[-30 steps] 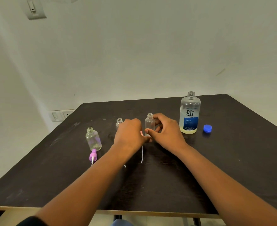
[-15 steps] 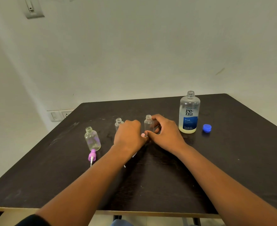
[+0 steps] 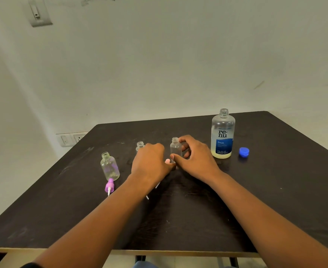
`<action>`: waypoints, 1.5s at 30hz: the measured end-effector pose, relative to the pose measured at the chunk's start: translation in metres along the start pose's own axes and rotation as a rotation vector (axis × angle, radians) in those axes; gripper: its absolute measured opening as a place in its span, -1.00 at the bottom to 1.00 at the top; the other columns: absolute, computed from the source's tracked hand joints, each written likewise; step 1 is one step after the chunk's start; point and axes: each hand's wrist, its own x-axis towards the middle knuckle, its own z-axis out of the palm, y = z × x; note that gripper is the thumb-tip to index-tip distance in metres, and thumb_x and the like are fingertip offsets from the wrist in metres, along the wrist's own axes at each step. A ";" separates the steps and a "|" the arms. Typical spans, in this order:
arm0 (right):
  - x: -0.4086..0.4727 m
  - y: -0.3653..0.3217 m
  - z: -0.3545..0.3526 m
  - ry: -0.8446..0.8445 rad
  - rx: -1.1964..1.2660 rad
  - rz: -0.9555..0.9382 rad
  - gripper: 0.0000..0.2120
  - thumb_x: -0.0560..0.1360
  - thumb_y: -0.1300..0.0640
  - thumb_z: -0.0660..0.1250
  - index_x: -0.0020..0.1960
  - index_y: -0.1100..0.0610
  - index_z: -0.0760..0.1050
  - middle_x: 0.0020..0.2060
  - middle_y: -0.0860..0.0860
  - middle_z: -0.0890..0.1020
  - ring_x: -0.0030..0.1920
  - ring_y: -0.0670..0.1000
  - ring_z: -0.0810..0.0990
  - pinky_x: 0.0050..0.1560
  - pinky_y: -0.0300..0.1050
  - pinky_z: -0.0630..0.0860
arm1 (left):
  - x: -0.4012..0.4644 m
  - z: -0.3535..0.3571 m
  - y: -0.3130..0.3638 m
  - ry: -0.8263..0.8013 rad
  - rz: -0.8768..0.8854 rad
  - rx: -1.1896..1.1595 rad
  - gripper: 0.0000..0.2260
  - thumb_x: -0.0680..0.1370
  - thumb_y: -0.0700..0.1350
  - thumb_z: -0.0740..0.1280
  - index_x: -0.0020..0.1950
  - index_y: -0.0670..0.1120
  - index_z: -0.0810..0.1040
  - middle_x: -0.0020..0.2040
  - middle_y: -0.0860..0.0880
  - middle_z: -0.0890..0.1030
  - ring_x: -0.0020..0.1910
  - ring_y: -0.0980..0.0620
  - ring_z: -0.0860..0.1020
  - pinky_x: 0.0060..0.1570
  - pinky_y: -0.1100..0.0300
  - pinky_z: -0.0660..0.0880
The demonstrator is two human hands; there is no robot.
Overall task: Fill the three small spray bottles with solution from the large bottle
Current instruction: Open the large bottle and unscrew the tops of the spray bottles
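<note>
The large uncapped solution bottle (image 3: 223, 134) stands at the right with a little yellowish liquid in its bottom, its blue cap (image 3: 244, 151) beside it. Three small clear bottles stand open. My right hand (image 3: 196, 159) grips the rightmost small bottle (image 3: 175, 148) between thumb and fingers. My left hand (image 3: 149, 163) pinches a pink spray head (image 3: 167, 161) just left of that bottle; its white tube (image 3: 157, 184) sticks out below the hand. The middle small bottle (image 3: 140, 145) is half hidden behind my left hand. The left small bottle (image 3: 110, 167) stands alone.
A purple spray head (image 3: 109, 187) lies on the dark table (image 3: 198, 219) in front of the left bottle. Another white tube tip (image 3: 147, 197) shows beside my left forearm. A wall socket (image 3: 70, 139) sits behind the table's left corner.
The pink spray head's tube, hanging straight down a second ago, has swung under my left hand and slants left. My right hand keeps its hold on the bottle.
</note>
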 end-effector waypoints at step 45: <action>0.013 -0.021 -0.072 0.727 -0.222 -0.227 -0.79 0.52 0.07 0.49 0.10 0.13 0.61 -0.01 0.01 0.63 -0.03 0.05 0.55 -0.03 -0.12 0.46 | 0.013 -0.008 0.021 0.071 -0.054 -0.355 -0.51 0.50 0.18 0.56 0.33 -0.04 0.64 0.22 0.01 0.71 0.18 0.02 0.66 0.17 0.14 0.54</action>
